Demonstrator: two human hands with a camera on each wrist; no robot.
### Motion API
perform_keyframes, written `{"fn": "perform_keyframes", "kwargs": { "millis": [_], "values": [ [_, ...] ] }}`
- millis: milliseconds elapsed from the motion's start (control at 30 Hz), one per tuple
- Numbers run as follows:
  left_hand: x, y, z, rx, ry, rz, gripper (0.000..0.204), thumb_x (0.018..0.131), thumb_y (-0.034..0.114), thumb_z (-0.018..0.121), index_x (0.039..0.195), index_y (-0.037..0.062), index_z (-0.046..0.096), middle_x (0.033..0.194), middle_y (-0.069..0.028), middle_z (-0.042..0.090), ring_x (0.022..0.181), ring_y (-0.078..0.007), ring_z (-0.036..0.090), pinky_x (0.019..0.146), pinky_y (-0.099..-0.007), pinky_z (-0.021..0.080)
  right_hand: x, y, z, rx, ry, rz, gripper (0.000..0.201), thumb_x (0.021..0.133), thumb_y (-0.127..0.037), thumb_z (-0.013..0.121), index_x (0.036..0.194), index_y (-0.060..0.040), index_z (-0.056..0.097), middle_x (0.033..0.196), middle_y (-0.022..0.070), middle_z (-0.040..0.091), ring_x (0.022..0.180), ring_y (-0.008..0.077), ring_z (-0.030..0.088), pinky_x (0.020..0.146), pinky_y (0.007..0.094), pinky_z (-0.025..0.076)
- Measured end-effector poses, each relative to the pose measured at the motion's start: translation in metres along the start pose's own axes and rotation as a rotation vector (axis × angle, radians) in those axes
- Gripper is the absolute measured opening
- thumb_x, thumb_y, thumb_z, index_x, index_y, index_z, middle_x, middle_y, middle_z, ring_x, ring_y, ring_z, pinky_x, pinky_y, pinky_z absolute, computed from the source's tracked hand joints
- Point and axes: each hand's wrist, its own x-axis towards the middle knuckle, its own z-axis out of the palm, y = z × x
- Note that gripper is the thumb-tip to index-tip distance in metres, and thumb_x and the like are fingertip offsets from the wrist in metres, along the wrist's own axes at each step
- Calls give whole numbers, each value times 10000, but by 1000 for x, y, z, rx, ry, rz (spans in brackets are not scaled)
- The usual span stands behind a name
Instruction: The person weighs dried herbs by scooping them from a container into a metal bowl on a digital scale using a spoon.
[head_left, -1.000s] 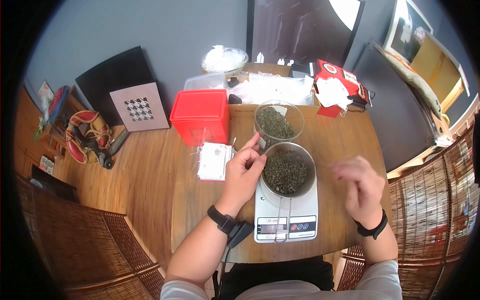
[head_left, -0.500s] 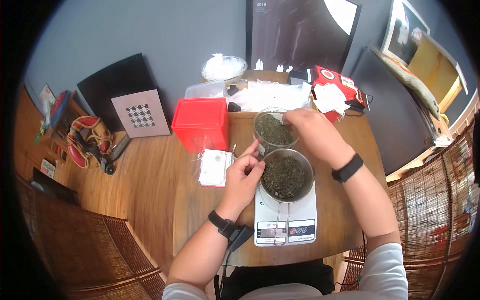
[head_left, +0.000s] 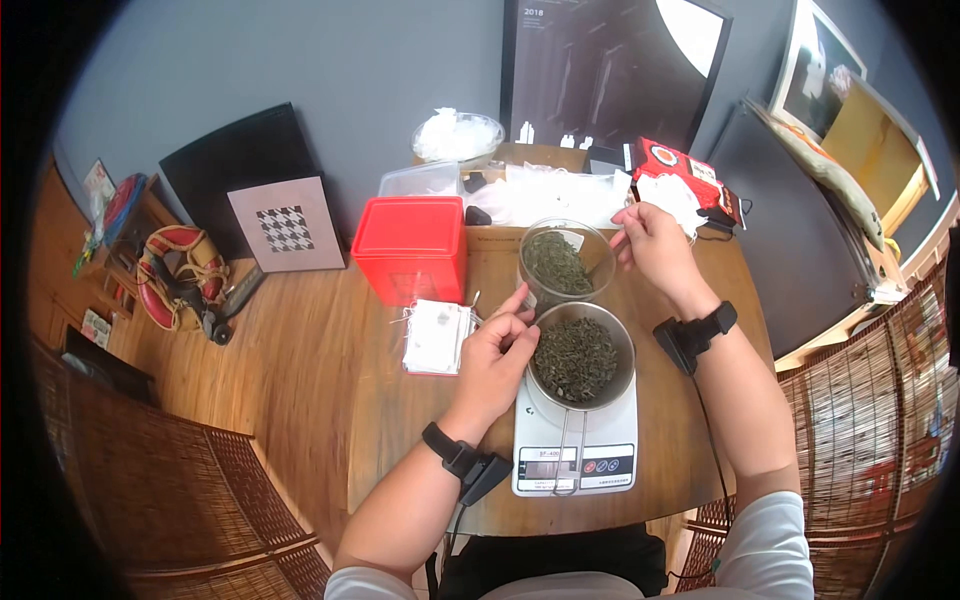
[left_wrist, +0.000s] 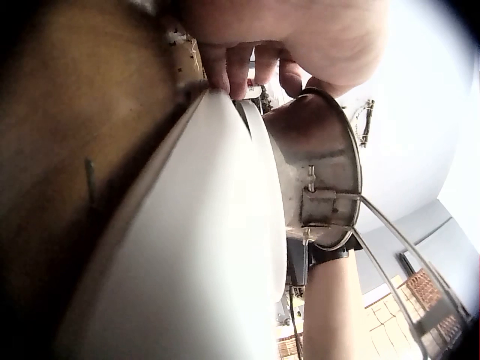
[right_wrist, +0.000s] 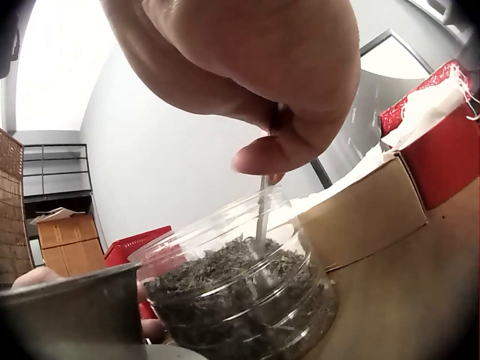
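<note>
I'm seeing the right hand [head_left: 652, 243] raised over the clear jar [head_left: 565, 262] of tea leaves, fingers pinching what looks like a thin spoon handle [right_wrist: 262, 206]. The left hand [head_left: 495, 360] is curling against the metal cup [head_left: 581, 355] on the scale [head_left: 575, 440], apparently pinching something small.

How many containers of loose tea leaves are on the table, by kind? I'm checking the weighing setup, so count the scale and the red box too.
Clear jar with tea leaves: 1
Metal cup with tea leaves: 1
White scale: 1
Red box: 1
Total: 4
</note>
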Motion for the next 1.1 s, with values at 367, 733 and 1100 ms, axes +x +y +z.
{"fn": "perform_keyframes", "kwargs": {
  "millis": [367,733,1100],
  "values": [
    [0,0,0,10,1,5,190,925,58,630,764,-7,554,1468,-234,478,1085,-169,628,856,-299,490,-15,9,1,241,100,87,225,1023,-89,433,1105,48,591,839,115,674,644,137,624,579,277,522],
    [0,1,0,21,4,0,206,924,59,628,752,-4,536,1457,-233,491,1102,-180,621,879,-312,486,-27,11,0,494,211,195,228,1016,-51,431,1152,78,562,936,156,667,682,147,607,605,275,522],
    [0,2,0,19,-2,-12,199,926,59,631,762,-6,538,1464,-221,489,1115,-179,608,887,-305,481,-26,17,-3,581,248,185,223,1018,-58,437,1155,68,561,957,151,666,705,150,601,638,276,521]
  ]
}}
